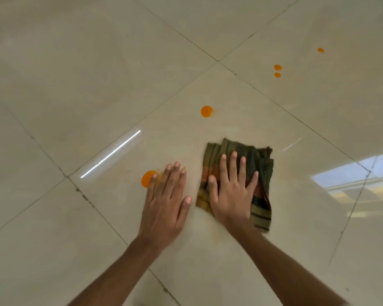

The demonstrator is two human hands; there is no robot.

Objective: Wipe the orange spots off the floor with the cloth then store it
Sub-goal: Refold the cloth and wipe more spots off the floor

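A dark green cloth (pixel 261 173) with orange and tan stripes lies folded on the cream tiled floor (pixel 97 85). My right hand (pixel 232 191) presses flat on its left part, fingers spread. My left hand (pixel 166 199) rests flat on the bare tile just left of the cloth and holds nothing. Its fingertips touch the edge of a large orange spot (pixel 147 178). Another orange spot (pixel 206 111) sits beyond the cloth. A pair of small spots (pixel 277 70) and a single one (pixel 320 50) lie far right.
A faint yellowish smear (pixel 216 239) marks the tile between my forearms. Dark grout lines (pixel 84 197) cross the floor diagonally. A window reflection (pixel 345 173) shines on the tile at the right, and a bright light streak (pixel 111 153) on the left.
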